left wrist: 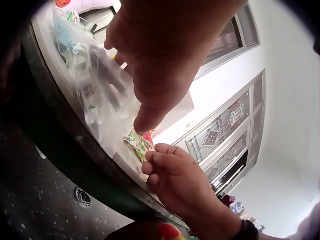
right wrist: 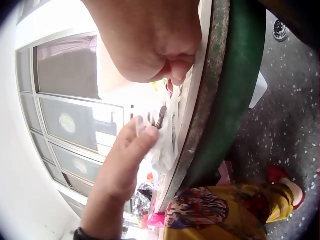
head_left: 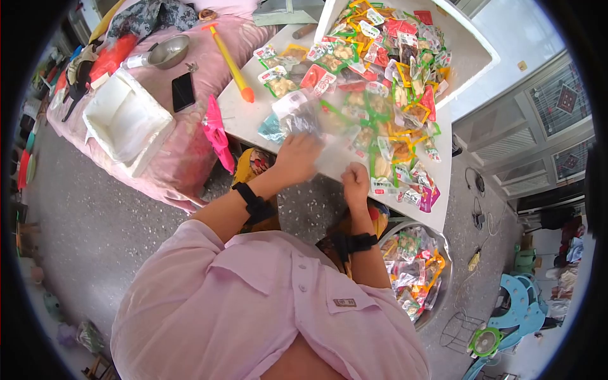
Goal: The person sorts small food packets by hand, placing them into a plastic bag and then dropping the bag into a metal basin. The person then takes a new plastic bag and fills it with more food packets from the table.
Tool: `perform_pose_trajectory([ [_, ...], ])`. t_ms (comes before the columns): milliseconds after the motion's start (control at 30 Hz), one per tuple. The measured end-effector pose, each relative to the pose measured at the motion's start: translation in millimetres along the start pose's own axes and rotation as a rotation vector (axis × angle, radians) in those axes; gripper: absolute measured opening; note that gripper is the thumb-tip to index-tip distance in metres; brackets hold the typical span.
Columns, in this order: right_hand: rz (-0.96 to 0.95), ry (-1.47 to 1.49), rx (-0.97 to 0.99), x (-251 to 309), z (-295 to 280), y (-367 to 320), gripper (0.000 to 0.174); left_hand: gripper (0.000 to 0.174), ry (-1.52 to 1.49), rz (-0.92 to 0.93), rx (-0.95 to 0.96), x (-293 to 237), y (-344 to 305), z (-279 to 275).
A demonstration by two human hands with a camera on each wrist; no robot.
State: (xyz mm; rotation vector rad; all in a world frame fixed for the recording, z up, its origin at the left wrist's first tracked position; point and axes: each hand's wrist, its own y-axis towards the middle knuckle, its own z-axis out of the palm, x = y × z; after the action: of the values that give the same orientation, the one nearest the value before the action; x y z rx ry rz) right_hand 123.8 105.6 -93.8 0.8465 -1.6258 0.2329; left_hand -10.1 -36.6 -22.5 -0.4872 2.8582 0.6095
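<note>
A clear plastic bag (head_left: 301, 117) with dark contents lies near the front edge of the white tabletop. My left hand (head_left: 301, 155) reaches over its near side; in the right wrist view the thumb and forefinger of the left hand (right wrist: 127, 155) pinch the thin film. My right hand (head_left: 356, 183) is held at the table edge with its fingers curled, and nothing shows in it. In the left wrist view the right hand (left wrist: 175, 172) is beside a small green-and-white packet (left wrist: 137, 145). Several snack packets (head_left: 380, 136) lie loose beyond both hands.
A white foam box (head_left: 481, 47) full of packets stands tipped at the table's back right. Below the table's right side sits a metal basin (head_left: 448, 253) of packets. On the pink bed lie a foam lid (head_left: 104, 117), a phone (head_left: 183, 92) and a metal bowl (head_left: 170, 52).
</note>
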Motion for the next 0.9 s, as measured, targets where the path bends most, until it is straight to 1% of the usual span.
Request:
perform_pose_trajectory([
  [133,0.196,0.154,0.046,15,-3,8,0.021,0.046,-0.011,0.039,-0.09,8,-6,12],
  [233,0.184,0.154,-0.003,20,1,19,0.02,0.041,-0.043,0.075,-0.141,9,-6,13],
  [333,0.172,-0.028,0.072,24,3,37,0.02,0.039,-0.088,0.096,-0.184,10,-8,10],
  [433,0.224,-0.151,0.1,23,14,57,0.024,0.039,-0.126,0.07,-0.195,10,-9,7],
  [500,0.225,-0.162,0.112,27,19,63,0.026,0.039,-0.148,0.035,-0.184,8,-8,4],
  [633,0.269,-0.201,0.15,30,21,70,0.028,0.031,-0.107,-0.001,-0.214,4,-3,3],
  [700,0.254,-0.279,0.158,34,19,72,0.028,0.024,-0.04,0.012,-0.217,3,1,5],
  [733,0.247,-0.319,0.161,36,18,71,0.028,0.02,-0.061,-0.038,-0.155,4,4,4],
  [800,0.037,-0.325,0.038,37,19,69,0.028,0.013,-0.104,-0.134,-0.032,8,15,-1],
  [833,-0.065,-0.327,-0.024,38,19,66,0.028,0.012,-0.215,-0.162,-0.112,12,21,-4],
  [900,0.199,-0.054,0.033,50,18,64,0.026,0.013,-0.437,-0.218,-0.274,22,32,-12],
])
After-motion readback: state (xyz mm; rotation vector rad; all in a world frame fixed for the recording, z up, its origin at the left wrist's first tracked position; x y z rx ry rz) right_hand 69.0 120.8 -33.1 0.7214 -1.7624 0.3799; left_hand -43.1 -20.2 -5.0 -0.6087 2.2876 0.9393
